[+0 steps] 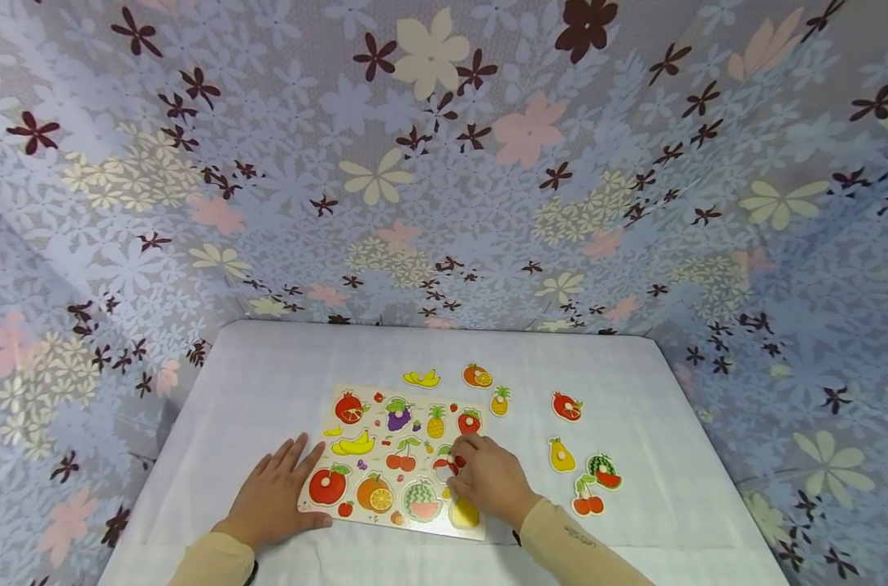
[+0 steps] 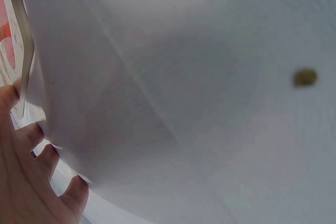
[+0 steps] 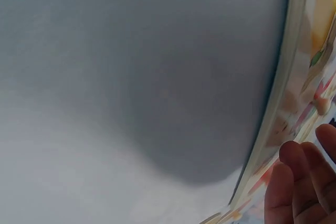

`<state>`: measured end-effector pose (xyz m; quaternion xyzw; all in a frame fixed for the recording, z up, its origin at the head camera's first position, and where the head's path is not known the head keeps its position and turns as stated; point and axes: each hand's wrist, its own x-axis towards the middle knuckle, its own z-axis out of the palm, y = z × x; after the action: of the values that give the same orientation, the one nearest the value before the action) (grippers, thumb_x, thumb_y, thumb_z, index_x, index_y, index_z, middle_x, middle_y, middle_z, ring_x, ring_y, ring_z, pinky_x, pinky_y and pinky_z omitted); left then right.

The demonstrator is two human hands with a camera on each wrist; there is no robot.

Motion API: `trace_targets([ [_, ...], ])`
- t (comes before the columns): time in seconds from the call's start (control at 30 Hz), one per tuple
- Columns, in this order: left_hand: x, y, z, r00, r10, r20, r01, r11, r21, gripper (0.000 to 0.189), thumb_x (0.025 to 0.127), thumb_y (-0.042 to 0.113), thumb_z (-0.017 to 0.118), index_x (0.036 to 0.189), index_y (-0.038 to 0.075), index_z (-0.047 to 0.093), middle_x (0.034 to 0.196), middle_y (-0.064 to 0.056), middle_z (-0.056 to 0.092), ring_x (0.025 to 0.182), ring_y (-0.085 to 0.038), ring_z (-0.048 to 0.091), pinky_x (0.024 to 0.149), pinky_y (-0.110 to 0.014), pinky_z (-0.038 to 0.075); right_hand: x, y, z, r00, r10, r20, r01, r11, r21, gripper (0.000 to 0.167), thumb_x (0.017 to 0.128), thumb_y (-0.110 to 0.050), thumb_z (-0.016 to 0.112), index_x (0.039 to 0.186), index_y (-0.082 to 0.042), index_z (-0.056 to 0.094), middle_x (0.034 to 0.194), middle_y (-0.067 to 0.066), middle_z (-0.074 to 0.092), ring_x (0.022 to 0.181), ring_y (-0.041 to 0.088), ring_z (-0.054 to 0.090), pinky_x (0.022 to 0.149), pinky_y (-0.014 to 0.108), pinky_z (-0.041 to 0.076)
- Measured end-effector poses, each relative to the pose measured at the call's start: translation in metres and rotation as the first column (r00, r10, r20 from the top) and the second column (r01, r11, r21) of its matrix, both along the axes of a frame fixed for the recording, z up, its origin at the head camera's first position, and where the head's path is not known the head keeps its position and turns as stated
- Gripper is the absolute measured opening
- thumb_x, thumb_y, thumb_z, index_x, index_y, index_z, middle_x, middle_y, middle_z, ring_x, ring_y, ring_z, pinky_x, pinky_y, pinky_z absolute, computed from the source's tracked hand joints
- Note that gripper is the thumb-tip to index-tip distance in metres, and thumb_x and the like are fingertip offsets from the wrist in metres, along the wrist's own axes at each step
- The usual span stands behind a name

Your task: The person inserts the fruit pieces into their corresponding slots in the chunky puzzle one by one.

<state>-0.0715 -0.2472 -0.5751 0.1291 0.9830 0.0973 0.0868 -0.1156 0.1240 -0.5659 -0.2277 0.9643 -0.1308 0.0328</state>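
A wooden fruit puzzle board (image 1: pixel 381 514) lies on the white-covered table. My left hand (image 1: pixel 273 492) rests at its left edge, fingers spread, the thumb along the lower left corner. In the left wrist view, the left hand (image 2: pixel 31 177) is partly seen beside the board's edge. Over the board's right part, my right hand (image 1: pixel 493 478) pinches a red fruit puzzle piece (image 1: pixel 459 461), mostly covered by the fingers. Curled fingers (image 3: pixel 294 177) show in the right wrist view near a round knob (image 3: pixel 321 106). Knobbed apple (image 1: pixel 328 486), grape (image 1: pixel 398 417) and strawberry (image 1: pixel 470 421) pieces sit in the board.
Behind the board lie banana (image 1: pixel 422 378), orange (image 1: pixel 477 375) and pineapple (image 1: pixel 500 401) pieces. To the right are pomegranate (image 1: pixel 566 406), pear (image 1: pixel 561 455), watermelon (image 1: pixel 605 471) and cherry (image 1: pixel 587 497) pieces. Flower-patterned cloth (image 1: pixel 429 203) hangs around the table.
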Motion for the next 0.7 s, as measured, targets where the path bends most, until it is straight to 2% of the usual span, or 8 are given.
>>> trace_targets([
  [0.23, 0.000, 0.001, 0.002, 1.000, 0.004, 0.002, -0.004, 1.000, 0.006, 0.118, 0.064, 0.085, 0.065, 0.156, 0.016, 0.037, 0.159, -0.020, 0.028, 0.143, -0.042, 0.027, 0.111, -0.064, 0.025, 0.000, 0.024, 0.004, 0.998, -0.015, -0.054, 0.015, 1.000, -0.011, 0.041, 0.080, -0.037, 0.082, 0.114, -0.016, 0.070, 0.122, -0.001, 0.063, 0.110, 0.019, 0.061, 0.089, 0.038, 0.055],
  [0.33, 0.000, 0.001, 0.003, 1.000, 0.007, 0.012, -0.007, 1.000, -0.001, 0.119, 0.064, 0.086, 0.065, 0.156, 0.016, 0.037, 0.159, -0.019, 0.028, 0.143, -0.041, 0.027, 0.111, -0.064, 0.025, 0.000, 0.039, 0.006, 0.997, 0.005, -0.072, -0.005, 1.000, -0.009, 0.040, 0.079, -0.034, 0.083, 0.113, -0.017, 0.071, 0.122, -0.001, 0.063, 0.110, 0.020, 0.062, 0.087, 0.038, 0.056],
  [0.5, 0.001, 0.002, 0.003, 1.000, 0.010, 0.022, -0.010, 1.000, 0.002, 0.119, 0.064, 0.085, 0.066, 0.156, 0.016, 0.037, 0.160, -0.019, 0.028, 0.143, -0.042, 0.027, 0.111, -0.065, 0.024, 0.001, 0.063, 0.009, 0.999, 0.041, -0.035, -0.040, 0.999, 0.014, 0.042, 0.081, -0.031, 0.083, 0.118, -0.017, 0.070, 0.125, -0.002, 0.062, 0.113, 0.019, 0.060, 0.090, 0.039, 0.055],
  [0.7, 0.002, 0.002, 0.004, 1.000, 0.011, 0.013, -0.011, 1.000, 0.009, 0.118, 0.064, 0.083, 0.068, 0.155, 0.015, 0.038, 0.159, -0.019, 0.028, 0.143, -0.042, 0.027, 0.111, -0.065, 0.024, 0.000, 0.088, 0.008, 0.999, -0.007, -0.042, 0.007, 1.000, 0.017, 0.043, 0.079, -0.028, 0.084, 0.118, -0.017, 0.070, 0.126, -0.002, 0.062, 0.114, 0.020, 0.061, 0.091, 0.041, 0.054],
])
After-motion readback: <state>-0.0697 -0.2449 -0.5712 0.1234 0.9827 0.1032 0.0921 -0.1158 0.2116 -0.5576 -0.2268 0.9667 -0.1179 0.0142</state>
